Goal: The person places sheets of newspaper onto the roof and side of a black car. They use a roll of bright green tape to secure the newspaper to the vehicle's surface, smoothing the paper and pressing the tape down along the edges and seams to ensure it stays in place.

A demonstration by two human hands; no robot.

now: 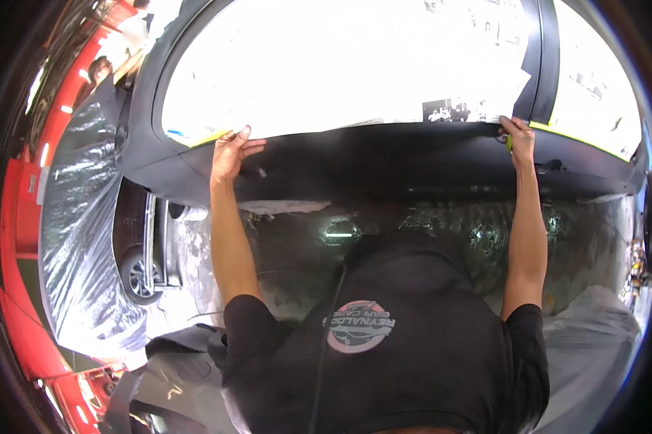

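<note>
A large newspaper sheet, mostly washed out by glare, covers the side window of a dark matte car. My left hand pinches its lower left edge, with the other fingers extended. At the lower right edge, my right hand grips the paper between thumb and fingers. Something small and yellow-green shows against that palm, mostly hidden. Yellow-green masking tape runs along the window's lower left edge. The car's door panel lies just below the paper, under both hands.
To the right, another window covered with paper has yellow tape along its base. Clear plastic sheeting drapes a vehicle at left, near a car wheel. Another person is at the far left. The floor looks wet; grey sheeting lies behind me.
</note>
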